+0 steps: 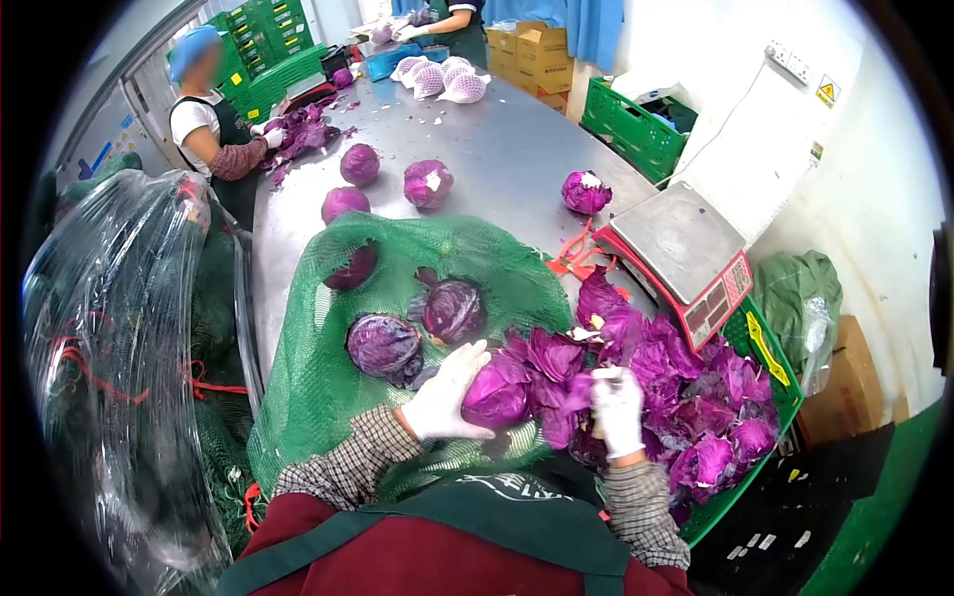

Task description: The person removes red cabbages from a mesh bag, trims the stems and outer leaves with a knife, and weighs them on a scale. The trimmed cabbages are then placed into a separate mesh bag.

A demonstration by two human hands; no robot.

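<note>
Three cabbages (427, 186) at eleven o'clock and a scale (686, 238) at two edged open room on the surface (507, 169); the handled cabbage (497, 395) touched the widely spread left grip (449, 397) at its three o'clock; the right grip (618, 409) was curled, on what I could not tell.

Smooth, satin metal tabletop (497, 159) at upper centre; rough plastic mesh sack (427, 248) and glossy, waxy red cabbage (497, 394) at centre; crinkled, shiny plastic wrap (119, 318) at left; matt cardboard boxes (545, 60) at top.
</note>
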